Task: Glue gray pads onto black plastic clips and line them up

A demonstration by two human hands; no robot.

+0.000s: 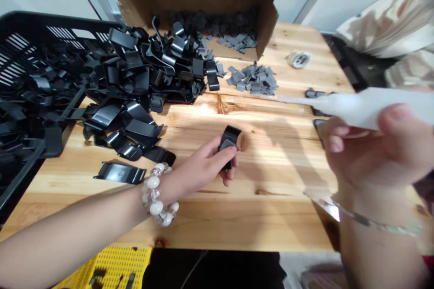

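Near the middle of the wooden table, my left hand [215, 160] grips a curved black plastic piece [230, 135], its thumb pressed on the piece's face. A beaded bracelet is on that wrist. At the right, raised and close to the camera, my right hand [376, 153] is wrapped round a white squeeze bottle [356, 106]. The bottle's long thin nozzle points left, over the table, apart from the black piece. A pile of small grey pads [254, 79] lies beyond the nozzle. Another curved black piece [120, 173] rests alone left of my left hand.
A heap of black pieces [140, 128] spreads from a black crate [77, 25] at the left. Behind stands an open cardboard box [267, 31] with grey pads. A tape roll [299, 59] lies back right. Below the front edge is a yellow basket [124, 259].
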